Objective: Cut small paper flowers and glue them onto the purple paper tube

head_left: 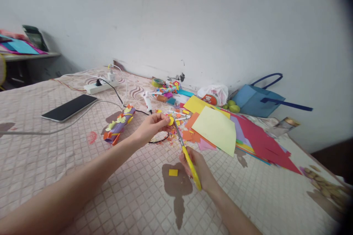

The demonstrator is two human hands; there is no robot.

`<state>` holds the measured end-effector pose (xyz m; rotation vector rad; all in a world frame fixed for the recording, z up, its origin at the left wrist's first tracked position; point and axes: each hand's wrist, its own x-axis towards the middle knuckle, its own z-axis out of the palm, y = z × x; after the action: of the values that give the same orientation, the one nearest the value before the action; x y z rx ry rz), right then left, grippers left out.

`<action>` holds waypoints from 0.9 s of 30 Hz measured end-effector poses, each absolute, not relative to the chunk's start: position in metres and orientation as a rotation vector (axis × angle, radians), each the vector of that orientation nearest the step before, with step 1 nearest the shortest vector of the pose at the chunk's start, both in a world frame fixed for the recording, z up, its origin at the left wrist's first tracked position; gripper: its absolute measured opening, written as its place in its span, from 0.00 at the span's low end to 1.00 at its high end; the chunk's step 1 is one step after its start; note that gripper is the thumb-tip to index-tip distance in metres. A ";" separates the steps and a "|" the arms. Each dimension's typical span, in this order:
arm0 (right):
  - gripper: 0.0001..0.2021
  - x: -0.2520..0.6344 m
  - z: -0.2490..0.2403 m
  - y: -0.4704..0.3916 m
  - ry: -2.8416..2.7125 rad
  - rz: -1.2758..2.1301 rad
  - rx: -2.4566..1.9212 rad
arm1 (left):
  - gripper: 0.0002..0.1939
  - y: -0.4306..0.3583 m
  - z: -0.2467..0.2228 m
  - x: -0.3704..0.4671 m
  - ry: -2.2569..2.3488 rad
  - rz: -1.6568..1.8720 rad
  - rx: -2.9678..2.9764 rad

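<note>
Between the fingertips of my left hand [156, 125] is a small yellow paper piece [171, 120]. My right hand [197, 167] is closed around the yellow handles of a pair of scissors [190, 163], whose blades point up at the yellow piece. A small yellow rectangle [173, 172] lies on the tablecloth, left of my right hand. To the left of my left hand lies a purple paper roll [120, 125] with yellow flowers and orange pieces. Small paper scraps [173, 137] are scattered beyond the scissors.
Coloured sheets [217, 128] lie at the right, with a blue bag [250, 99] behind them. A white glue gun [148, 102] stands near the back. At the left are a black tablet [70, 107], a power strip [100, 86] and cables. Green fruit [234, 108] sits beside the bag.
</note>
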<state>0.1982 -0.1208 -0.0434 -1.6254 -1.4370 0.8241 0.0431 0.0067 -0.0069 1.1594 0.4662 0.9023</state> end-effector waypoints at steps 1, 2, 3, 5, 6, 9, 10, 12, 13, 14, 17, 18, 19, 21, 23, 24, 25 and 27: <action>0.16 0.198 -0.044 -0.121 -1.439 0.822 -1.630 | 0.11 0.007 -0.007 0.042 0.461 0.894 1.169; 0.16 0.199 -0.044 -0.121 -1.439 0.820 -1.634 | 0.11 0.008 -0.006 0.042 0.458 0.888 1.176; 0.16 0.199 -0.044 -0.121 -1.440 0.818 -1.634 | 0.11 0.008 -0.006 0.041 0.455 0.883 1.181; 0.15 0.199 -0.045 -0.122 -1.442 0.816 -1.637 | 0.11 0.009 -0.005 0.040 0.453 0.878 1.190; 0.15 0.198 -0.044 -0.122 -1.445 0.814 -1.640 | 0.11 0.009 -0.004 0.039 0.452 0.874 1.198; 0.15 0.197 -0.042 -0.123 -1.459 0.820 -1.638 | 0.11 0.010 -0.003 0.037 0.439 0.856 1.231; 0.16 0.197 -0.042 -0.123 -1.464 0.826 -1.632 | 0.10 0.011 -0.003 0.037 0.432 0.848 1.242; 0.16 0.197 -0.041 -0.124 -1.466 0.829 -1.623 | 0.10 0.012 -0.002 0.035 0.427 0.838 1.258; 0.16 0.197 -0.041 -0.124 -1.466 0.824 -1.622 | 0.10 0.012 -0.001 0.034 0.427 0.836 1.261; 0.15 0.197 -0.041 -0.124 -1.465 0.816 -1.623 | 0.10 0.013 -0.001 0.034 0.428 0.832 1.263; 0.15 0.197 -0.043 -0.125 -1.465 0.799 -1.630 | 0.10 0.014 0.001 0.032 0.424 0.814 1.264; 0.14 0.197 -0.043 -0.125 -1.464 0.799 -1.632 | 0.10 0.015 0.001 0.031 0.420 0.808 1.265; 0.15 0.197 -0.043 -0.125 -1.462 0.800 -1.633 | 0.10 0.015 0.002 0.030 0.417 0.803 1.269; 0.15 0.196 -0.042 -0.125 -1.460 0.810 -1.629 | 0.10 0.016 0.003 0.029 0.414 0.797 1.280; 0.15 0.195 -0.039 -0.125 -1.463 0.823 -1.624 | 0.09 0.017 0.003 0.027 0.408 0.789 1.292; 0.15 0.194 -0.038 -0.125 -1.465 0.828 -1.623 | 0.09 0.018 0.003 0.027 0.403 0.785 1.295; 0.15 0.194 -0.037 -0.125 -1.466 0.830 -1.623 | 0.09 0.018 0.003 0.026 0.395 0.781 1.296; 0.15 0.193 -0.036 -0.126 -1.465 0.827 -1.625 | 0.08 0.020 0.002 0.025 0.382 0.770 1.296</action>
<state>0.1927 -0.1257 -0.0361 -1.6247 -1.4649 0.8275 0.0255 0.0198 0.0023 1.2960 0.3822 0.7699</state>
